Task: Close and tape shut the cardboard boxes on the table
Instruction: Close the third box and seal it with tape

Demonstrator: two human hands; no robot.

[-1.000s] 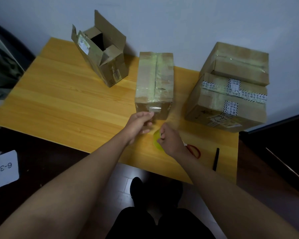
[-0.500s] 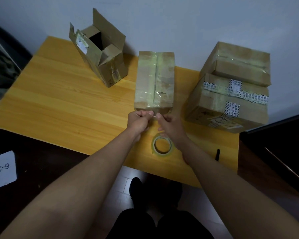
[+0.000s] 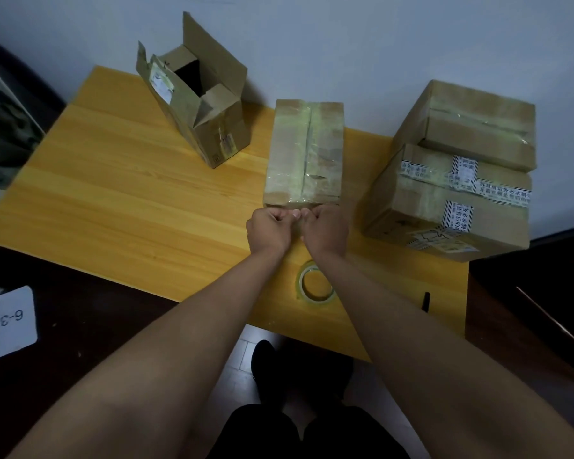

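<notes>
Both hands meet at the near end of the middle box [image 3: 305,154], a closed carton lying lengthwise on the yellow tabletop [image 3: 120,193] with clear tape along its top seam. The left hand [image 3: 268,230] and the right hand [image 3: 325,230] sit knuckle to knuckle against the box's near face, fingers curled in. Each grip seems to pinch something small at that face, probably a tape end, but the fingertips are tucked under and what they hold cannot be made out.

The tape roll [image 3: 315,286] lies flat on the tabletop just behind the right wrist, partly hidden by the forearm. To the left, near the wall, an open box [image 3: 196,104] stands tilted with its flaps up. To the right, two sealed boxes are stacked: the lower box [image 3: 444,210] carries printed tape strips, and the upper box [image 3: 471,124] rests on it. A dark pen-like stick [image 3: 426,301] lies near the tabletop's right front edge.
</notes>
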